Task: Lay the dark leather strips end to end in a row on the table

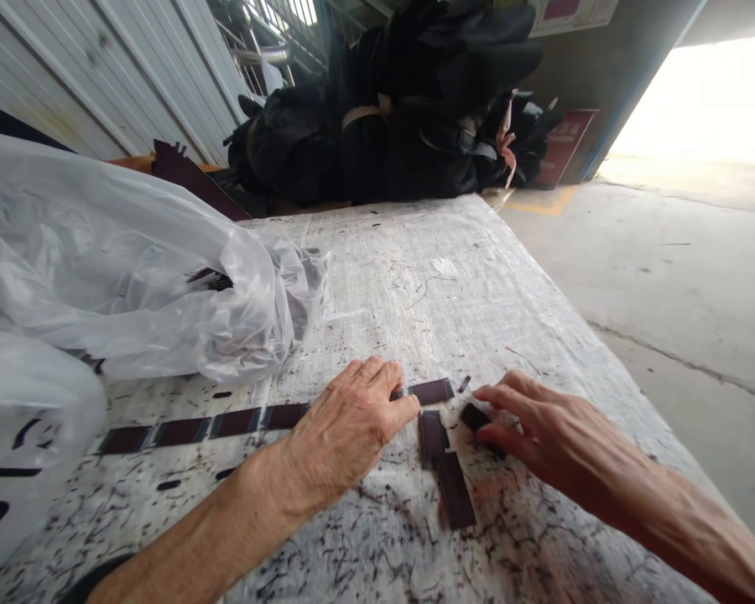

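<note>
My left hand (349, 415) curled over one dark strip (397, 393) in a row; whether its grip pinched tight, I cannot tell. My right hand (557, 428) held its grip slightly open, thumb touching a dark piece (473, 417) on the bench (390, 294). Two touching strips (457, 492) lay between my hands.
</note>
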Motion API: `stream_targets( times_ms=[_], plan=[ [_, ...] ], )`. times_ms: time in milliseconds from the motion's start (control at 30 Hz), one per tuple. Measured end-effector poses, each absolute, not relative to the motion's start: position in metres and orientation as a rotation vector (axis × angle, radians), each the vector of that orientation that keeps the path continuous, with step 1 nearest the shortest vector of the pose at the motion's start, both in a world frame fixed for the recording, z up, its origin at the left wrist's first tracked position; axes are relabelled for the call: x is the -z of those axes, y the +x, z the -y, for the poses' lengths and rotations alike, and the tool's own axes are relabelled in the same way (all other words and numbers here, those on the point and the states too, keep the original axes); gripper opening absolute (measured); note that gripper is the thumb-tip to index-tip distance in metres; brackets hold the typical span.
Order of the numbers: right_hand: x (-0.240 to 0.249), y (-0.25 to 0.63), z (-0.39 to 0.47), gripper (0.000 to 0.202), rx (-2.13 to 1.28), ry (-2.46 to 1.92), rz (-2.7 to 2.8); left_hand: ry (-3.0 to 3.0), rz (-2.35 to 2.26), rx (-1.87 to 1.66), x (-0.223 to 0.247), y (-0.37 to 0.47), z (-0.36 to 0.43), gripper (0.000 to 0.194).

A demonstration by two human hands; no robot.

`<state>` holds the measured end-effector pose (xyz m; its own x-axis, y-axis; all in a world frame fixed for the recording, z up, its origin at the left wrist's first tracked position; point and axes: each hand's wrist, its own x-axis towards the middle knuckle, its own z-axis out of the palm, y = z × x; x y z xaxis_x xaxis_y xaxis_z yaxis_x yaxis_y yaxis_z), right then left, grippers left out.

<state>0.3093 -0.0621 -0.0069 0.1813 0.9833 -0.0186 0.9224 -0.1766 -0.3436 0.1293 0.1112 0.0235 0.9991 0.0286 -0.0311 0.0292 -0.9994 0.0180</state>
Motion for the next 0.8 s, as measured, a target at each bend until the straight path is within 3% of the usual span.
stream_targets(
  times_ms=[333,600,800],
  plan=[
    [0.003,0.293,0.057,0.005,-0.427,-2.414,1.712,2.981,-0.122,-0.142,-0.033,0.123,-0.112,0.037],
    [-0.001,0.285,0.048,0.009,-0.387,-2.525,1.547,3.013,-0.07,-0.109,-0.028,0.123,-0.104,0.04],
    [0.01,0.286,0.06,0.013,-0.271,-2.259,1.608,3.03,-0.104,-0.185,-0.04,0.108,-0.113,0.039]
  ],
)
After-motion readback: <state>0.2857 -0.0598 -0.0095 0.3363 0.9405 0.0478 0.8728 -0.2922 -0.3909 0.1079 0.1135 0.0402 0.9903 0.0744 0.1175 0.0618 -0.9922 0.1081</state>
